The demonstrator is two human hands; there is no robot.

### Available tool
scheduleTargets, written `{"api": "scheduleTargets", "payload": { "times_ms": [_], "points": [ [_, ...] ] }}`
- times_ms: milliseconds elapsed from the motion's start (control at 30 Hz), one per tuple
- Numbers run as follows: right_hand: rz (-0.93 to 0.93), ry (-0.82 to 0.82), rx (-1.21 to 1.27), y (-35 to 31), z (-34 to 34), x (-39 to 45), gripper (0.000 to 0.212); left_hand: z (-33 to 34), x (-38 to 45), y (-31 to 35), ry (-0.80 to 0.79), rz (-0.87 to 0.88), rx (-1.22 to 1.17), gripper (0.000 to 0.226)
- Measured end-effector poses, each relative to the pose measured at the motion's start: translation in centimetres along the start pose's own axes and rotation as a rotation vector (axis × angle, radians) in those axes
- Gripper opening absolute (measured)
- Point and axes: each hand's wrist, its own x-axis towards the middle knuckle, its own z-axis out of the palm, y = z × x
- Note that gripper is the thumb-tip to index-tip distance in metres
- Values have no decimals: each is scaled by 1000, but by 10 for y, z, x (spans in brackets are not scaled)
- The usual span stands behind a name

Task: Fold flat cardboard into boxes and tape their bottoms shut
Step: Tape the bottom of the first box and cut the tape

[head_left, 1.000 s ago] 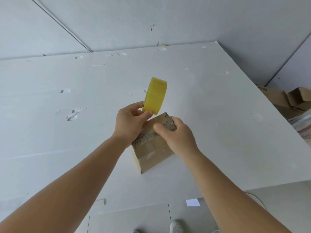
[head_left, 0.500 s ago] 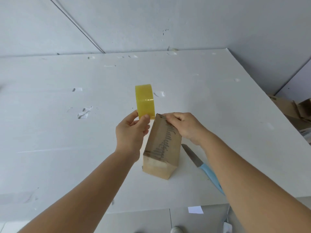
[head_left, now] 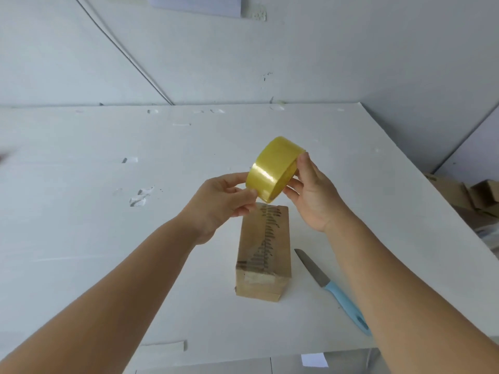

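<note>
- Yellow tape roll [head_left: 275, 168] is up between both my hands in the head view, just above the box [head_left: 263, 249], which stands on the white table [head_left: 81, 238].
- My left hand [head_left: 224, 203] pinches the roll's near edge; my right hand [head_left: 313, 195], off the box a moment ago, now cups its far side, fingers spread.
- Tape already shines along the box, so I judge I'm hunting the loose end; the knife [head_left: 332, 290] lies just beside it.

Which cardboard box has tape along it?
The upright box on the table, beside the knife; the others, piled far right, show none.
</note>
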Motion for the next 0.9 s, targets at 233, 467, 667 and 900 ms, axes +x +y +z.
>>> {"api": "scheduleTargets", "payload": {
  "times_ms": [233, 467, 667, 900],
  "points": [
    [-8, 43, 193, -5, -18, -14, 85, -1, 11, 6, -44, -157, 206, 9],
    [12, 13, 277, -2, -20, -29, 92, -5, 15, 16, -156, -200, 169, 8],
    [-73, -37, 379, -4, -18, -33, 70, -4, 13, 17, -142, -275, 65, 12],
    [-29, 186, 201, -3, -14, -28, 26, 3, 18, 2, 13, -249, 103, 12]
  ]
}}
